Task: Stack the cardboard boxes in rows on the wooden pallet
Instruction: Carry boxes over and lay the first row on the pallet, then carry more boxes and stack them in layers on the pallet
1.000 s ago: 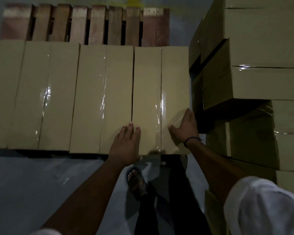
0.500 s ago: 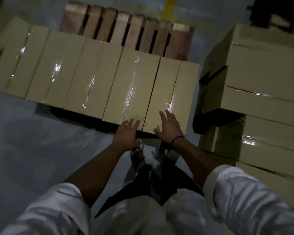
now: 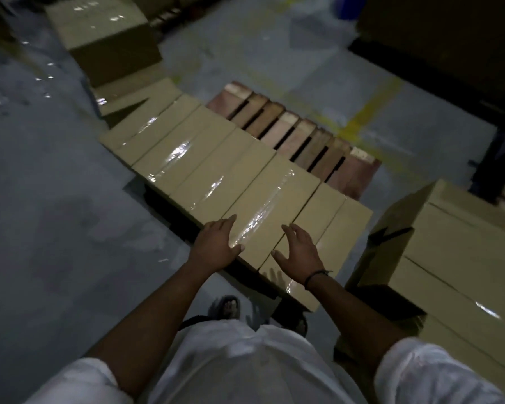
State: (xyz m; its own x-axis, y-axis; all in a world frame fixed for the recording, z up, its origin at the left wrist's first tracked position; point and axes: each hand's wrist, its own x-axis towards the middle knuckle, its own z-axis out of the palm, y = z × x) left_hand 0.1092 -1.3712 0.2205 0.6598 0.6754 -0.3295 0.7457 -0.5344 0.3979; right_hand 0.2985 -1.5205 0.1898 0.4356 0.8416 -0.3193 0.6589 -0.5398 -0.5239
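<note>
Row of boxes (image 3: pixel 216 170) sits on the near half of the pallet (image 3: pixel 298 135), long axes running from the pallet's near edge toward its far side. Far slats are bare, so the next row likely goes there.

Left hand (image 3: pixel 216 243) lies flat on the near end of the second-last box (image 3: pixel 271 199), fingers straight and together. Right hand (image 3: pixel 299 253) is over the near end of the end box (image 3: pixel 343 234) at the pallet's right; its grip is spread and holds nothing. Cannot tell whether it touches.

Supply stack (image 3: pixel 455 258) stands just right of the pallet, nearer the right hand. Both forearms reach forward and down.
</note>
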